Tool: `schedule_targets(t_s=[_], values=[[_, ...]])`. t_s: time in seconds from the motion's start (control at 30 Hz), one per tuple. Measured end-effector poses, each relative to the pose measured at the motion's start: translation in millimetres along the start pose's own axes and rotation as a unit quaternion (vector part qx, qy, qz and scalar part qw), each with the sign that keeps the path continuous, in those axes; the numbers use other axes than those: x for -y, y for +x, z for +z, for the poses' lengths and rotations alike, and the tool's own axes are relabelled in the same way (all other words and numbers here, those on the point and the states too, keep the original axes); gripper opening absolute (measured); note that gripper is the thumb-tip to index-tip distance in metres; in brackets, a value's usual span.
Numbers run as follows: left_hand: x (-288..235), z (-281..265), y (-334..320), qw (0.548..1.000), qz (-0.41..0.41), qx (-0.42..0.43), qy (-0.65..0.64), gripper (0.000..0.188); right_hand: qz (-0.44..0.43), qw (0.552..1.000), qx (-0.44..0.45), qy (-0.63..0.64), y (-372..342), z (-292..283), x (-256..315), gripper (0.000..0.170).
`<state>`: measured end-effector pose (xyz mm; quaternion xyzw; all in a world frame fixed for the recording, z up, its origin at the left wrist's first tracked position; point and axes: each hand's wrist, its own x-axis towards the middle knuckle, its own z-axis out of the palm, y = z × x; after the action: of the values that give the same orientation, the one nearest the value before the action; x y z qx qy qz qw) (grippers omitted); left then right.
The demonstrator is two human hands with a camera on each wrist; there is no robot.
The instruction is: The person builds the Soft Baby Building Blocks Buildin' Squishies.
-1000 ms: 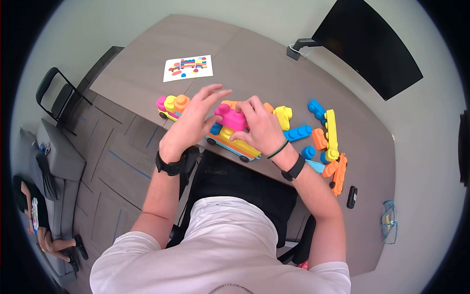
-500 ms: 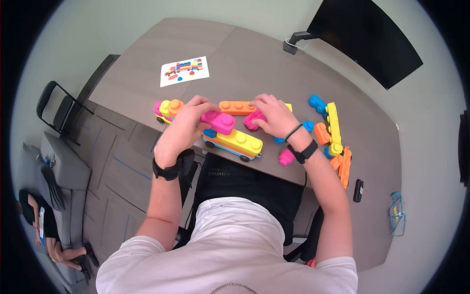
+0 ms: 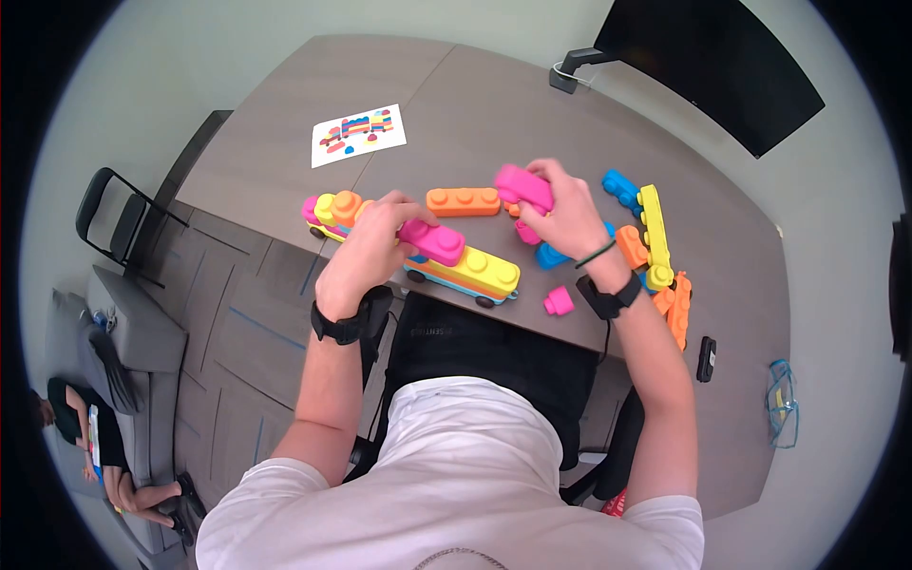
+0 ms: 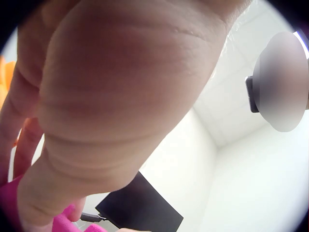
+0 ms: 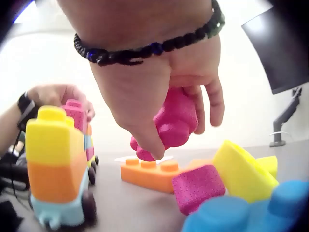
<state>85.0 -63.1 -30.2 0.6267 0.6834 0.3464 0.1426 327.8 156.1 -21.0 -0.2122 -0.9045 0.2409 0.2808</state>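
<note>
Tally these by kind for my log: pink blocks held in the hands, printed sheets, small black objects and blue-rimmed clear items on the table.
Pink blocks held: 2 (left hand, right hand)
Printed sheet: 1
Small black object: 1
Blue-rimmed clear item: 1
Total: 5

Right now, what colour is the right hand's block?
The block is pink, clearest from the right wrist.

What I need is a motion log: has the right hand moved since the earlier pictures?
Yes; in the head view, the right hand has moved rightward, farther from the printed sheet.
</note>
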Motion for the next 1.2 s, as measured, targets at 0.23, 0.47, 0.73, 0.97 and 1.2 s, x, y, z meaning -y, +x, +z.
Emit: schedule_targets(t_s=[0.23, 0.47, 0.73, 0.97, 1.2], values=[[-10.7, 3.8, -2.3, 0.999, 0.019, -0.001, 0.033, 0.055, 0.094, 0.965, 0.002, 0.245, -29.1, -24.6, 60.0, 0.054], [-64.4, 2.3, -5.2, 0.994, 0.058, -0.085, -0.019, 0.077, 0.106, 0.958, 0.071, 0.256, -56.6, -28.6, 76.9, 0.043], [-60.0, 10.2, 4.7, 0.985, 0.153, -0.046, -0.072, 0.060, 0.017, 0.971, 0.019, 0.236, -61.7, -9.1, 75.2, 0.045], [-43.7, 20.3, 12.9, 0.995, 0.079, 0.040, -0.056, 0.059, -0.021, 1.000, 0.004, 0.014, -80.5, 10.4, 54.6, 0.053], [-41.8, 22.8, 15.3, 0.992, 0.114, 0.057, -0.023, 0.053, -0.022, 0.999, 0.025, -0.028, -89.2, 26.3, 47.4, 0.055]])
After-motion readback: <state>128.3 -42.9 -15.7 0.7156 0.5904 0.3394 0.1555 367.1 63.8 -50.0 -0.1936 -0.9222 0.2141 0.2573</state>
